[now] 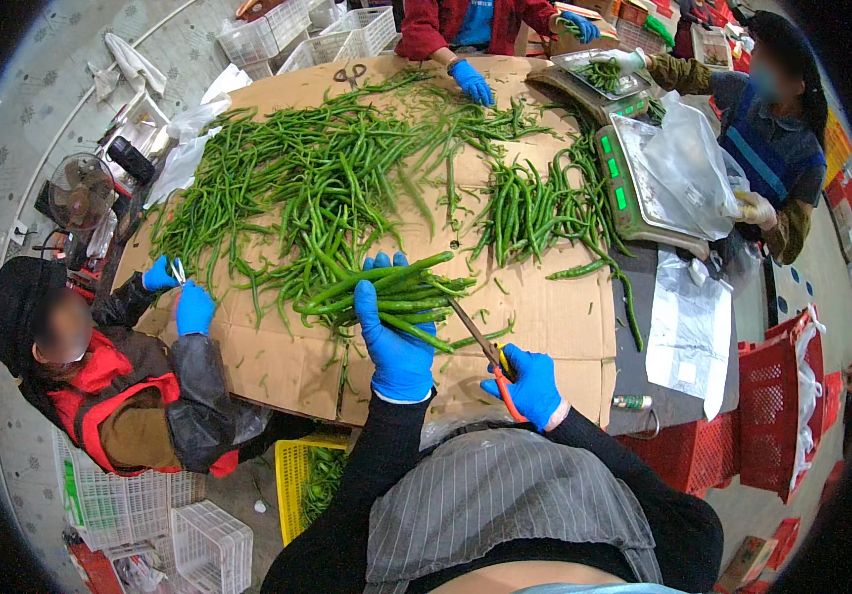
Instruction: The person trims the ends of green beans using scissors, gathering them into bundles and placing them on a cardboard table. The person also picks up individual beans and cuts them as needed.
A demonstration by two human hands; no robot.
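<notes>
My left hand (396,342), in a blue glove, is wrapped round a bunch of long green chili peppers (396,294) above the cardboard-covered table. Their ends fan out toward the right. In my right hand (530,384), also gloved in blue, is a pair of scissors (492,356) with orange-red handles. The fingers close round the handles, and the dark blades point up and left to the right-hand ends of the bunch. Whether the blades touch a pepper, I cannot tell. A large heap of loose green chili peppers (297,168) lies just beyond my left hand.
Another pile of peppers (525,213) lies right of centre, beside a scale (634,188) with a plastic bag. At left, a co-worker's gloved hands (193,309) hold small scissors. Other people stand at the far side and right. A yellow crate (292,485) sits below the table edge.
</notes>
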